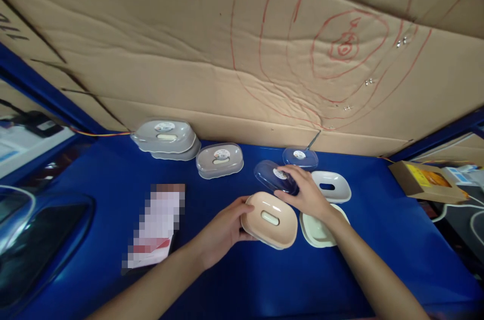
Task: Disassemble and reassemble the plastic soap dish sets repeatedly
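Observation:
My left hand (227, 224) grips the left side of a peach oval dish (282, 232), which has a pale slotted piece in its middle. Just above it, my right hand (302, 189) holds a clear lid (268, 176) with a round sticker, tilted over the dish's far edge. Beneath my right forearm lies a pale green dish (315, 227), partly hidden. Beyond that is a white dish (340, 186) with a slot through which blue shows. Another clear lid (298, 158) with a sticker lies behind my right hand.
Lidded dishes (166, 136) are stacked at the back left, beside one more lidded dish (220, 161). A pixelated phone-like object (157, 224) lies left on the blue table (234, 284). Cardboard (170, 58) rises behind. An open carton (423, 184) stands at the right.

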{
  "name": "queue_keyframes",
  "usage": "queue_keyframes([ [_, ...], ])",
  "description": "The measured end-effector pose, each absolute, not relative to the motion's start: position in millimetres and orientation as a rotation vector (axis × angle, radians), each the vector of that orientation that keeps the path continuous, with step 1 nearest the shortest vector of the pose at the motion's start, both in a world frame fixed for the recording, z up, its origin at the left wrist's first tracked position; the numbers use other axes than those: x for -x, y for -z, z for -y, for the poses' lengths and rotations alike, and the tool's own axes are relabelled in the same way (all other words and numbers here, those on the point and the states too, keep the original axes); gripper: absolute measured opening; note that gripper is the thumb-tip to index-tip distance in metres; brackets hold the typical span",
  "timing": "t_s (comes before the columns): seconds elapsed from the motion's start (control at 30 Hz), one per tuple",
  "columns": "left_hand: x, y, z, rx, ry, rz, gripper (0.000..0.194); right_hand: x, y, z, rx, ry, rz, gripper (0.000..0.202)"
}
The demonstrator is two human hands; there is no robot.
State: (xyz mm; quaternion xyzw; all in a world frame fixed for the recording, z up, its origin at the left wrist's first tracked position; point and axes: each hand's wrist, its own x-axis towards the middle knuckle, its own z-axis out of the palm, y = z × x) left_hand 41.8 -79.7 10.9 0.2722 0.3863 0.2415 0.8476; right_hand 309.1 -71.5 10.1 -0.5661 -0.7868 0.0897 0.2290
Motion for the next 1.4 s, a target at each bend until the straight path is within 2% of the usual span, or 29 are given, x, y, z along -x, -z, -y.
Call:
queue_keyframes([
  [0.23,-37,-9,71,-0.553,-0.622,-0.818,0.036,-299,-19,118,1.353,-0.592,2.209,0.066],
  [0.47,-39,-16,70,-0.690,-0.641,-0.844,0.051,-287,-8,122,1.268,-0.517,2.242,0.068],
  [0.67,-38,-14,71,-0.695,-0.645,-0.822,0.051,-289,-4,127,1.246,-0.392,2.312,0.064],
  [1.03,-41,-9,72,-0.554,-0.668,-0.818,0.048,-286,-4,126,1.326,-0.540,2.342,0.068],
  [1.27,-38,-10,71,-0.565,-0.634,-0.803,0.049,-289,-12,124,1.299,-0.758,2.278,0.070],
  [1.4,-38,-13,70,-0.555,-0.634,-0.798,0.048,-290,-9,123,1.308,-0.776,2.252,0.092],
])
